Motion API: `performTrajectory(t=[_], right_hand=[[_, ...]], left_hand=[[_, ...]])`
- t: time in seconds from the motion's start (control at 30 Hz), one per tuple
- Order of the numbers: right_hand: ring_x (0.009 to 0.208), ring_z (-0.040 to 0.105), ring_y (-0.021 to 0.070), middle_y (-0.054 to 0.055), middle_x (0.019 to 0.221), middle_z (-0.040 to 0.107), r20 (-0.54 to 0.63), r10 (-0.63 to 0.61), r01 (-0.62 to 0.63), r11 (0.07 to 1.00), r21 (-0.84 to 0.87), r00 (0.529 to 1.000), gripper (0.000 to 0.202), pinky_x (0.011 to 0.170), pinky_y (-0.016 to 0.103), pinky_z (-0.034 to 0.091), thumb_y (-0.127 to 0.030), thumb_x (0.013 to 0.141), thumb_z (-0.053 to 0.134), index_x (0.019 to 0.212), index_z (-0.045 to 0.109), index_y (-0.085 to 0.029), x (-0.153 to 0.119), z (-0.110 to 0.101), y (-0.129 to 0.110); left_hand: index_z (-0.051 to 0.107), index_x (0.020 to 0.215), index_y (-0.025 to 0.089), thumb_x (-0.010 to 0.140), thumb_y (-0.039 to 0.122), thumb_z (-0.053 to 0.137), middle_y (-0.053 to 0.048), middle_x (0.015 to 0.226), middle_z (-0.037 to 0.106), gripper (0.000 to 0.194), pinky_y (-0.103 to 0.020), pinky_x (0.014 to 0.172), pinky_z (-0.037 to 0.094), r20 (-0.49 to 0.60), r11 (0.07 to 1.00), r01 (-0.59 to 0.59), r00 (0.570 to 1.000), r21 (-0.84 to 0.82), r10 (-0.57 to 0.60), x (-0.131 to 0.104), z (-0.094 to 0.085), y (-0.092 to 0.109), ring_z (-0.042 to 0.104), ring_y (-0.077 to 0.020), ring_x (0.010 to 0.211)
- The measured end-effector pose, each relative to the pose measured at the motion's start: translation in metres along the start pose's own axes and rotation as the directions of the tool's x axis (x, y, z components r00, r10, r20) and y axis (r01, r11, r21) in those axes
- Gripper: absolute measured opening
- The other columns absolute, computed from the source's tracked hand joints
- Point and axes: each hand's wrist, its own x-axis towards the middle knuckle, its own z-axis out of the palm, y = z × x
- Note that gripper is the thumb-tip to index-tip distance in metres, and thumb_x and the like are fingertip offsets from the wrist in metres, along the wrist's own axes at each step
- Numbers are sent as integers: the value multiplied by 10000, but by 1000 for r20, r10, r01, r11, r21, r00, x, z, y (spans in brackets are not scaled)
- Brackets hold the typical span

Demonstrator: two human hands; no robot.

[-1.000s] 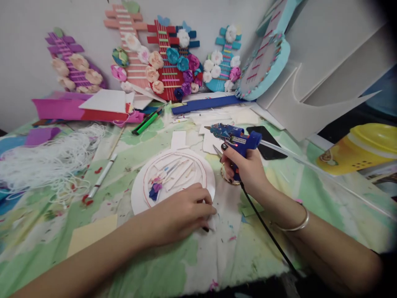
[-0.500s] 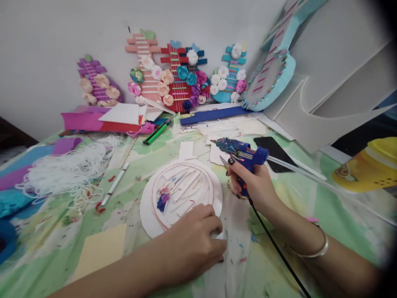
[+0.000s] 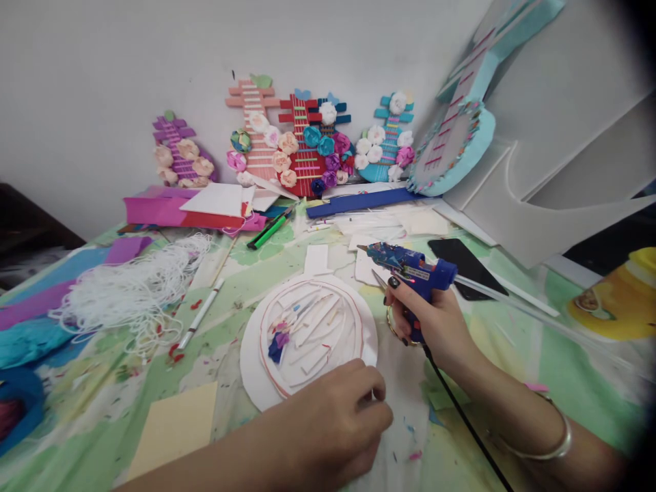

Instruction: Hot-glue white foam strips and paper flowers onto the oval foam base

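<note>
My right hand (image 3: 441, 328) grips a blue glue gun (image 3: 410, 266) with a clear glue stick at its back and a black cord below. Its nozzle points left, above the table. Scissors (image 3: 392, 321) with gold handles show just behind my fingers; whether I hold them too I cannot tell. My left hand (image 3: 338, 417) is closed, fingers curled in, over the lower right edge of a white guitar-shaped cutout (image 3: 251, 348). What its fingertips hold, if anything, is hidden. White strips (image 3: 312, 321) and a blue and purple scrap (image 3: 278, 345) lie inside the cutout's round body.
White cord (image 3: 123, 294) lies heaped at left, beside a white pen (image 3: 202, 314). A green cutter (image 3: 269, 232), a black phone (image 3: 466, 270) and a yellow container (image 3: 609, 294) sit farther out. Decorated paper guitars (image 3: 307, 164) lean on the wall. A cream sheet (image 3: 174, 427) lies front left.
The whole view has shifted, so things sit lower and farther right. My left hand's fingers have curled in more near the cutout's edge. The right hand keeps hold of the glue gun.
</note>
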Motion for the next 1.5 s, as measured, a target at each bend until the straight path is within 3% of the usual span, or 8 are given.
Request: performTrajectory(t=[0.23,0.5,0.8,1.03,1.13,1.3,1.37,1.5], right_hand=[[293,385,77,-50,359,454,-3,-3,3,1000,-30,1000,310,315,205,302,-434,809,622,677,557,-162,0,-1,1],[293,382,81,-52,361,456,10,-5,6,1000,-23,1000,296,318,217,316,-424,816,620,684,555,-167,-1,-2,0],[303,388,80,-57,366,450,25,11,-10,999,-48,1000,291,324,212,307,-421,816,615,691,560,-163,0,-1,2],[291,387,80,-54,363,458,48,24,-22,999,-34,999,297,316,210,307,-431,804,619,690,553,-165,-2,-1,0],[294,394,81,-55,366,458,61,20,-18,999,-30,998,295,319,211,311,-430,807,615,692,552,-166,-2,-1,0],[307,397,81,-59,385,457,106,43,-39,998,-42,993,286,329,211,311,-433,791,622,709,555,-168,-5,1,-1],[314,398,82,-59,387,455,160,58,-47,996,-76,985,303,338,211,307,-457,784,616,724,561,-166,-8,2,-1],[321,414,86,-45,370,451,236,113,-77,984,-159,965,350,360,217,334,-490,758,597,674,590,-151,-14,3,-4]], left_hand=[[535,953,121,752,0,420,-97,912,550,261,-271,719,466,94,999,40,995,-28,-37,3,2,3,488,-176,834],[588,886,147,804,45,475,-73,1006,561,173,-210,742,458,161,986,124,981,-109,-106,-1,-4,0,532,-133,850],[552,838,128,903,136,429,-84,842,578,140,-346,713,442,211,951,-218,962,221,171,5,-8,4,516,-214,819],[580,1068,173,902,115,405,-64,985,594,248,-222,729,469,-48,962,58,996,-268,-73,7,-17,-15,567,-129,846],[644,1028,164,881,138,456,-75,936,631,240,-251,744,492,-238,828,203,898,-523,-370,7,-31,-37,610,-151,850],[673,936,154,731,225,708,-50,826,689,220,-259,729,537,-163,316,195,551,-929,-818,5,-42,-70,681,-176,767],[673,925,148,677,225,760,-50,863,696,274,-255,785,536,-113,193,105,515,-975,-850,5,-41,-75,687,-188,825],[675,851,138,647,192,785,-39,870,698,238,-235,814,530,-67,100,29,551,-995,-832,4,-39,-76,686,-173,841]])
